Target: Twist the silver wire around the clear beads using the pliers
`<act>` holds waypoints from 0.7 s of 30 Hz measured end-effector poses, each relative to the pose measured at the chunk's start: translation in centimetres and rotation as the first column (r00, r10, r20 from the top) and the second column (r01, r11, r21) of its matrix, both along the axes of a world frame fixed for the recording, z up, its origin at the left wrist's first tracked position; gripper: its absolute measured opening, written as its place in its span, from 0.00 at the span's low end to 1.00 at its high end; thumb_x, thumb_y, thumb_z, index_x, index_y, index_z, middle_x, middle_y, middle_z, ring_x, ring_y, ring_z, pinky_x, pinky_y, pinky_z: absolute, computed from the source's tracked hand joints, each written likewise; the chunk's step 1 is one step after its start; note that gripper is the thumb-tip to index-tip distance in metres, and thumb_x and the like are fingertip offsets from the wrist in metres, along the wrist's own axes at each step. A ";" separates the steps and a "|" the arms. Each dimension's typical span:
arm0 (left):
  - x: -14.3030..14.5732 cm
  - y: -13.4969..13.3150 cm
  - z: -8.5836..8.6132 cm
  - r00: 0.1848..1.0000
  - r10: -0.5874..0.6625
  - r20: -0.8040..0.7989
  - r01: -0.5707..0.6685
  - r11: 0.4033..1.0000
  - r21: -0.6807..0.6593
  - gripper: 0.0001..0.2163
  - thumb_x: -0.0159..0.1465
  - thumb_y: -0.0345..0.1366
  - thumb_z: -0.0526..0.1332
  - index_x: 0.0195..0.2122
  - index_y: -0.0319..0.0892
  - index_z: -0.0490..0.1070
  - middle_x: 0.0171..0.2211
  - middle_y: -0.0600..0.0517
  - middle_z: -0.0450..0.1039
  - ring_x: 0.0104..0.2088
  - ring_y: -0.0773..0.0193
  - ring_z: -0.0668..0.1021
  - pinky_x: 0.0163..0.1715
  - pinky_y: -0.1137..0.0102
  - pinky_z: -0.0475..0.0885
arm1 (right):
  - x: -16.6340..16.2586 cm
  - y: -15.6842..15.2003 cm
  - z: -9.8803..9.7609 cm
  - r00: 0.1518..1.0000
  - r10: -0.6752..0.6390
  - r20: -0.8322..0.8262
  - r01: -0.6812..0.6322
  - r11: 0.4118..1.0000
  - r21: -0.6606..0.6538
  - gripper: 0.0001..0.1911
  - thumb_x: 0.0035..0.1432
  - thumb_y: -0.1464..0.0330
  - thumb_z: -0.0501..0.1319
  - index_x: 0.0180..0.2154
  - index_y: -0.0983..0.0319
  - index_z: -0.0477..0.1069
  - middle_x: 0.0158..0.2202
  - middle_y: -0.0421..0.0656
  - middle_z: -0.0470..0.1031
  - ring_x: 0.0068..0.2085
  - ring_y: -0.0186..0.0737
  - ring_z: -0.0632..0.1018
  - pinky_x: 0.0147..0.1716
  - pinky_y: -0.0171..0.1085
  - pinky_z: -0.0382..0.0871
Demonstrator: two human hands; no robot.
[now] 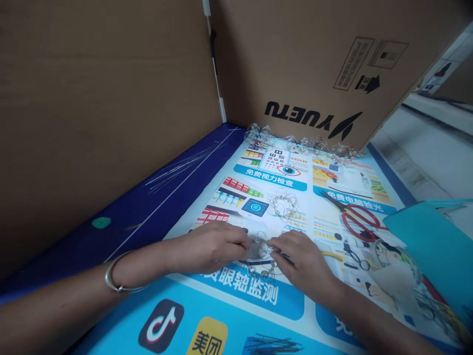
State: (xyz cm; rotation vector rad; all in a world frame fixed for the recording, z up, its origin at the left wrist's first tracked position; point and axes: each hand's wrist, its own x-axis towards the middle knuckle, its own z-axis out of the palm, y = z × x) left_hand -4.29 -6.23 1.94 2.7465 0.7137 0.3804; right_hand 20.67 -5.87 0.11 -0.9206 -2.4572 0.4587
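Observation:
A looped wire ornament with clear beads lies between my two hands over the printed sheet. My left hand pinches its left side, fingertips pressed together on the thin wire. From the other side my right hand grips the wire with thumb and forefinger. A yellow handle pokes out beside my right hand; whether I hold it or it lies underneath is hidden. Just beyond my hands rests a second beaded wire ornament, flower-shaped. Red-handled scissors lie to the right.
Cardboard panels stand at the left and back. Several more wire ornaments line the back panel's foot. Loose straight wires lie on the blue strip, and dark short strands at the front. A turquoise folded sheet is at right.

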 end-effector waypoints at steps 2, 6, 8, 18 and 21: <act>-0.1 0.1 0.0 1.000 -0.023 0.003 0.023 1.000 0.009 0.11 0.61 0.25 0.52 0.37 0.43 0.72 0.38 0.49 0.72 0.36 0.62 0.74 0.35 0.69 0.68 | 0.0 0.0 0.1 1.000 0.002 0.012 -0.002 1.000 0.008 0.12 0.59 0.70 0.53 0.45 0.59 0.68 0.38 0.44 0.73 0.41 0.38 0.72 0.40 0.40 0.65; -0.1 0.2 0.4 0.997 -0.073 0.034 0.073 0.997 -0.020 0.09 0.62 0.28 0.53 0.36 0.43 0.72 0.39 0.48 0.73 0.35 0.61 0.74 0.34 0.69 0.68 | -0.1 0.0 0.1 1.000 0.019 0.023 -0.020 1.000 0.025 0.12 0.59 0.71 0.53 0.45 0.59 0.67 0.37 0.44 0.73 0.40 0.38 0.72 0.39 0.40 0.65; -0.1 0.2 0.6 0.997 -0.078 0.019 0.078 0.997 -0.023 0.09 0.62 0.28 0.53 0.36 0.42 0.72 0.39 0.47 0.73 0.36 0.61 0.74 0.34 0.69 0.68 | -0.1 0.0 0.1 0.999 0.024 0.024 -0.024 0.999 0.022 0.13 0.59 0.72 0.53 0.45 0.59 0.67 0.38 0.44 0.72 0.40 0.38 0.72 0.39 0.40 0.65; 0.8 -0.9 1.1 0.999 -0.047 0.016 0.045 0.997 0.059 0.08 0.64 0.33 0.53 0.39 0.43 0.71 0.37 0.48 0.72 0.32 0.62 0.73 0.33 0.67 0.66 | -0.1 -0.1 0.0 0.999 0.021 0.039 -0.022 0.999 0.038 0.12 0.59 0.71 0.53 0.45 0.60 0.68 0.38 0.44 0.72 0.40 0.39 0.71 0.39 0.40 0.64; 1.5 -1.4 0.9 0.997 -0.073 0.000 0.072 0.992 0.106 0.09 0.65 0.31 0.52 0.39 0.43 0.71 0.34 0.49 0.71 0.30 0.63 0.72 0.30 0.67 0.66 | 0.0 0.0 -0.1 0.999 0.018 0.035 -0.019 0.999 0.042 0.12 0.59 0.71 0.54 0.45 0.60 0.68 0.37 0.44 0.72 0.40 0.39 0.71 0.40 0.41 0.64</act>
